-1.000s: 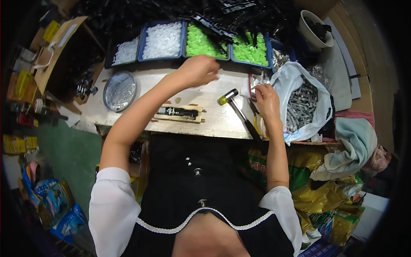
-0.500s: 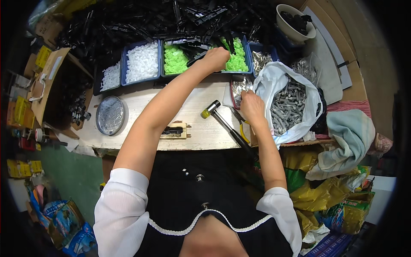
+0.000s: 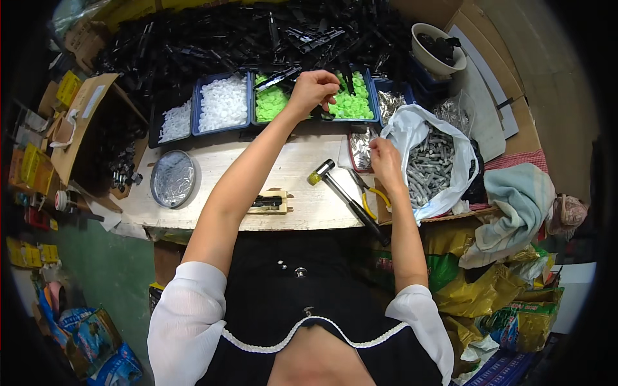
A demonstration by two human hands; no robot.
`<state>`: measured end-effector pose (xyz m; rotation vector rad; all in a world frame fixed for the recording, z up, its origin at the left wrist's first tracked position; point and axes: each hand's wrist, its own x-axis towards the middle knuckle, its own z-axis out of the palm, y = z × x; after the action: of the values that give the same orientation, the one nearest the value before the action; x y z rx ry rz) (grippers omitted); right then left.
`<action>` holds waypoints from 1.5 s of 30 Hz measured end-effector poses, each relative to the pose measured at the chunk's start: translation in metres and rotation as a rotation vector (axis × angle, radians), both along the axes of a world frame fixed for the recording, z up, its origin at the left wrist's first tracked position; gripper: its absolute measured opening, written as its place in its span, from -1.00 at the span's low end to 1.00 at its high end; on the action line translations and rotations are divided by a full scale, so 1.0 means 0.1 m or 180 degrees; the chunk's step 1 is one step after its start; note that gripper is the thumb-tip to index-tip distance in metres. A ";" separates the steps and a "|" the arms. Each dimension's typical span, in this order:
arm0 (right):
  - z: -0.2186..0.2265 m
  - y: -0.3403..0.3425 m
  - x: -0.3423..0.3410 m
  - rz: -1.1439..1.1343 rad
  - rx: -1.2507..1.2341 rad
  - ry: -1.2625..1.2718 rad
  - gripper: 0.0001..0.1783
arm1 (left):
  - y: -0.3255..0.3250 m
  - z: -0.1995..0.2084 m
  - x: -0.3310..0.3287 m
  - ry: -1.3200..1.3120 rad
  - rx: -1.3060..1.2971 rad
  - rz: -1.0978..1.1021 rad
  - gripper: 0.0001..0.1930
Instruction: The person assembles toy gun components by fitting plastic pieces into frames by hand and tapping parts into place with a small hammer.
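Observation:
My left hand (image 3: 313, 95) hovers above the near edge of the bins of bright green plastic pieces (image 3: 353, 100), its fingers curled together. A small dark bit shows just under those fingers, too hidden to name. Long black plastic parts (image 3: 278, 78) lie across the green pieces. My right hand (image 3: 386, 164) is at the right edge of a small tray of shiny metal pins (image 3: 362, 147), fingertips closed together; whatever they grip is hidden. On the bench, a cream-coloured fixture block (image 3: 277, 202) has a black part set in it.
A hammer (image 3: 341, 193) and yellow-handled pliers (image 3: 368, 199) lie beside my right forearm. Right of them stands a white bag of grey cylindrical pieces (image 3: 432, 164). A bin of white pieces (image 3: 223, 103) and a round dish (image 3: 172, 179) are leftward. Black parts (image 3: 212, 48) are heaped behind.
My left hand has drawn back slightly toward me and left from among the black parts in the green bins. My right hand remains by the pin tray. The view has shifted a little.

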<state>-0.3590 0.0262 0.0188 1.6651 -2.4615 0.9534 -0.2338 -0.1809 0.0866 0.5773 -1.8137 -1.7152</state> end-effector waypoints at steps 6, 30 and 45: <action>0.35 -0.02 0.29 0.0275 -0.1112 -0.3411 -0.90 | 0.53 -0.08 0.86 0.0729 0.1350 -0.0373 -0.75; 0.63 -0.29 1.77 0.1692 0.0045 -0.3804 -0.93 | 1.29 -0.36 2.13 0.0809 0.1498 0.0293 -0.84; 0.54 -0.19 1.86 0.2273 -0.0865 -0.0635 -0.80 | 1.35 -0.42 2.16 0.1019 0.1697 0.0744 -0.90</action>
<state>-0.1731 0.0070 0.0731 2.4759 -1.6928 1.4867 -0.0173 -0.0462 0.0446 0.6493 -1.0244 -1.9922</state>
